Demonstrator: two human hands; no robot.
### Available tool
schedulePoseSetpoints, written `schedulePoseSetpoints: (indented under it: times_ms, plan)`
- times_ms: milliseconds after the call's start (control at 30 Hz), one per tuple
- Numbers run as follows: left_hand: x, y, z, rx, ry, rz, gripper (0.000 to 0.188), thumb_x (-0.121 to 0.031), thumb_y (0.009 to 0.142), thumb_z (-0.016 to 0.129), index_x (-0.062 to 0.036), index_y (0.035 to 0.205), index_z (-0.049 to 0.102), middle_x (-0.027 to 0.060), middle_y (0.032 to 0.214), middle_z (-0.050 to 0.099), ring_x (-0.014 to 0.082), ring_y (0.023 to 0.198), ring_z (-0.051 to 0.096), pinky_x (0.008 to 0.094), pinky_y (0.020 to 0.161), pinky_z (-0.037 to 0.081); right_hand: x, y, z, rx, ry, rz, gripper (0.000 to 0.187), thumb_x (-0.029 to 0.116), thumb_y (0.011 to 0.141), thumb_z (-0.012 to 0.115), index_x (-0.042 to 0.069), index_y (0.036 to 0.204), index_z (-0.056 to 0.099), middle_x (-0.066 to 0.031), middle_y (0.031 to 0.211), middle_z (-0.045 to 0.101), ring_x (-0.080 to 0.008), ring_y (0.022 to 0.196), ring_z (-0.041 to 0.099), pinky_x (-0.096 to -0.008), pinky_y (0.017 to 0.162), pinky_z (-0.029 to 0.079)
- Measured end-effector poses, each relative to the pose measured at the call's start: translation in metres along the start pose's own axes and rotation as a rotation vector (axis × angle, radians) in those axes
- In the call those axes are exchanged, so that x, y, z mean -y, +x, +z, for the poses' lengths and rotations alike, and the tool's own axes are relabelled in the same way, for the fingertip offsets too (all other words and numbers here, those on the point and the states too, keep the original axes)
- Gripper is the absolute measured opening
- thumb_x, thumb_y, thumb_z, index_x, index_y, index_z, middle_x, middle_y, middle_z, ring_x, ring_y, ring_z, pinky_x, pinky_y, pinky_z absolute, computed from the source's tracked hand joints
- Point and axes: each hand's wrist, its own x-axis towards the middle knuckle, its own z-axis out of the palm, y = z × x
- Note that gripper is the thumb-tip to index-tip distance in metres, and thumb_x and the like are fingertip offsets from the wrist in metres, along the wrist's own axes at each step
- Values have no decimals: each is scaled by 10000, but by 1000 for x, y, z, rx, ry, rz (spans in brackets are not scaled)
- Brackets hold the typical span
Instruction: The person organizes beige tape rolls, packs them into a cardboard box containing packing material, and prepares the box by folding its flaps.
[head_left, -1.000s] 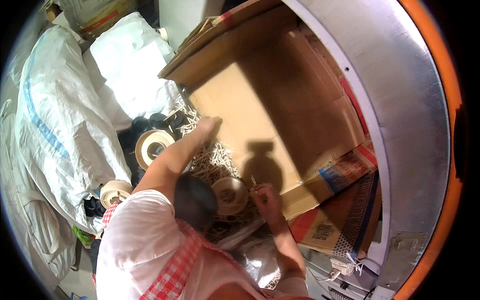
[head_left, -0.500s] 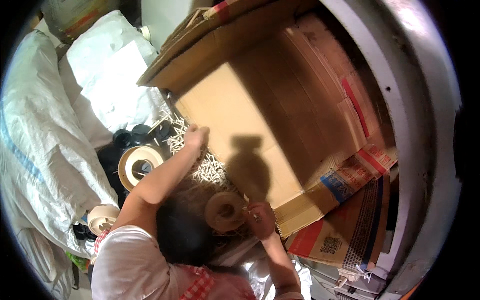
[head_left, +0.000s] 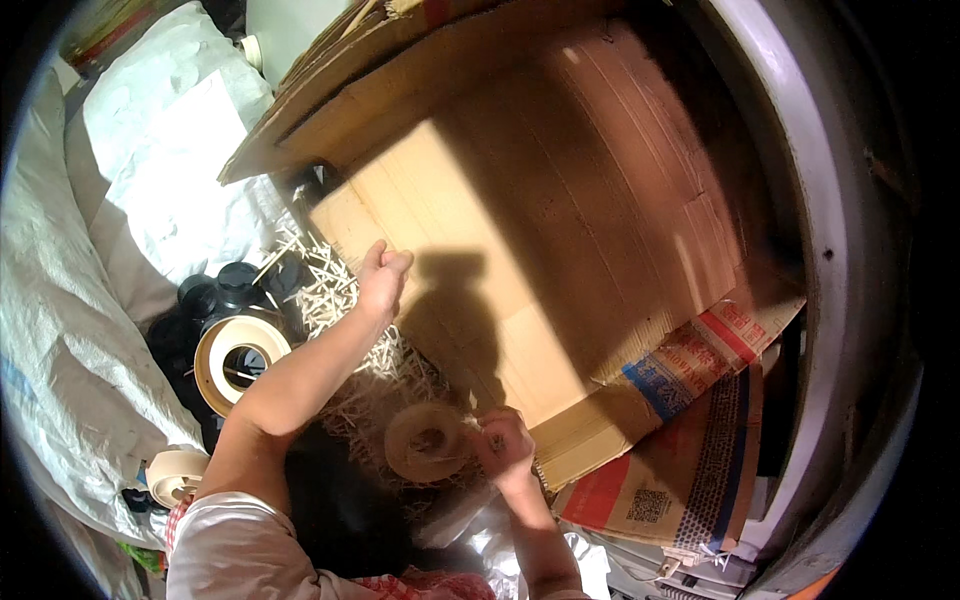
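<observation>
My left hand (head_left: 380,283) is closed, thumb against curled fingers, over the near left edge of an open cardboard box (head_left: 540,330). What it pinches, if anything, is too small to make out. Lower down, my right hand (head_left: 503,447) has its fingers curled at the right rim of a translucent, brownish roll of tape (head_left: 410,462). The roll is in shade, beside the box's near corner. Many thin pale sticks (head_left: 325,290) lie heaped along the box's left side, under and beside my left forearm.
Left of my arm are a cream-coloured ring-shaped part (head_left: 208,372), black round parts (head_left: 238,283) and another cream part (head_left: 172,474). Large white woven sacks (head_left: 160,170) fill the left. A grey curved metal frame (head_left: 800,130) borders the right side. A printed box flap (head_left: 625,497) hangs near it.
The whole view has shifted, so the box appears farther left. My left hand has moved slightly inward over the cardboard, its thumb raised. My right hand stays at the roll.
</observation>
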Motion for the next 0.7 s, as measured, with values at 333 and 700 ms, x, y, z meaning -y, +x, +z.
schedulePoseSetpoints:
  times_ms: [333, 700]
  plan:
    - [-15, 27, 47, 200, -340, -231, 516, -44, 852, 557, 34, 1308, 329, 57, 937, 537, 114, 726, 530, 220, 582, 442, -4, 41, -5, -64, 12, -132, 312, -82, 603, 721, 59, 746, 482, -112, 801, 598, -247, 755, 603, -315, 629, 490]
    - [-21, 51, 89, 432, 523, 330, 625, -163, 745, 607, 109, 1257, 375, 40, 568, 480, 116, 491, 466, 274, 459, 414, -25, 107, -19, -12, 108, -18, 277, -93, 658, 696, 45, 696, 458, -91, 814, 588, -198, 803, 616, -304, 698, 509]
